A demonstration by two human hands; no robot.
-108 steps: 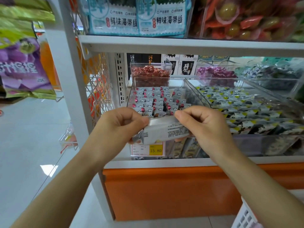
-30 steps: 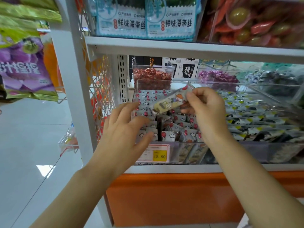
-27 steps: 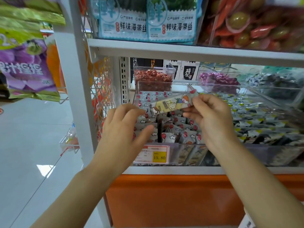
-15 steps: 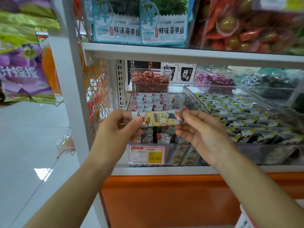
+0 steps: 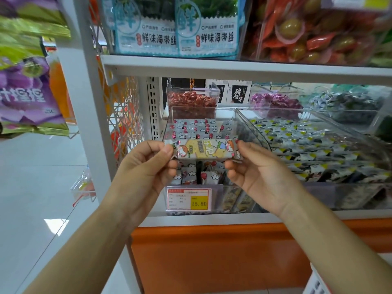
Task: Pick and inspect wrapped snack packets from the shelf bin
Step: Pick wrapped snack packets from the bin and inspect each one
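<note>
A long wrapped snack packet, yellow with cartoon figures, is held level in front of the shelf. My left hand pinches its left end and my right hand pinches its right end. Just behind it stands the clear shelf bin, filled with several small packets printed with clouds and red dots. A yellow price tag reading 15.80 hangs on the bin's front.
A wider clear bin of dark and yellow packets stands to the right. Small bins of red and purple sweets sit behind. Seaweed bags fill the shelf above. Purple bags hang at the left, beside open floor.
My right hand brought the packet down from over the bin and my left hand took hold of its left end. Both hands now hold it level, printed side facing me.
</note>
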